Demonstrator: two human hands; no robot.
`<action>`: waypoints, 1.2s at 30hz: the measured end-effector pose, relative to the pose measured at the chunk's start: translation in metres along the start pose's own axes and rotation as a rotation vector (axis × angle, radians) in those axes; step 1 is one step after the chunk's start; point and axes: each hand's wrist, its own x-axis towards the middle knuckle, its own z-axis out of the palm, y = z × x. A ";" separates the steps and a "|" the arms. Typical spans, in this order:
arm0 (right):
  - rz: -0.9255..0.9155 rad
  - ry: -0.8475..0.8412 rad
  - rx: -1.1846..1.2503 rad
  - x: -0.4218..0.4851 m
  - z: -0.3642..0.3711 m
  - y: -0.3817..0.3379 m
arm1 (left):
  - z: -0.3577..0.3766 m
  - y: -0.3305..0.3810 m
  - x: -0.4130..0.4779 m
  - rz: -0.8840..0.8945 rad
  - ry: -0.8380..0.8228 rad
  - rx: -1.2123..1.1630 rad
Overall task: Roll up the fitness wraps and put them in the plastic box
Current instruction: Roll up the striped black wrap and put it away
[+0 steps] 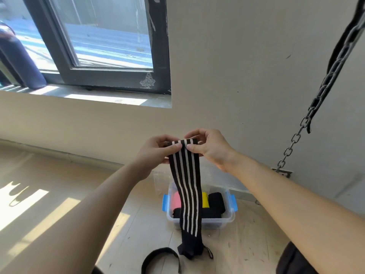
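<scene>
1. The left hand [158, 149] and right hand [209, 147] sit close together. Each pinches the top end of a black elastic fitness wrap with white stripes [187, 190], where a first turn looks folded over.
2. The wrap hangs straight down from both hands, long axis vertical, and its tail seems to reach the floor. Rolling would likely wind down that length.
3. Just below, behind the band, stands the clear plastic box with blue clips [219, 222]; it holds pink, yellow and black rolls.
4. Around it: pale wooden floor [98, 214], beige wall [237, 76], a dark-framed window [98, 36] and a hanging metal chain [316, 105].
</scene>
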 end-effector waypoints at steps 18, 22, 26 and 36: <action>0.024 -0.071 0.073 -0.004 0.011 0.020 | -0.011 -0.024 0.000 0.109 0.033 0.056; -0.011 -0.047 0.121 -0.009 0.014 0.025 | -0.014 -0.022 -0.005 -0.063 -0.037 -0.071; -0.052 -0.019 0.143 -0.010 0.018 0.030 | -0.014 -0.024 -0.009 -0.102 -0.117 -0.017; -0.036 -0.107 0.020 -0.011 0.012 0.026 | -0.007 -0.027 -0.013 0.003 0.002 -0.042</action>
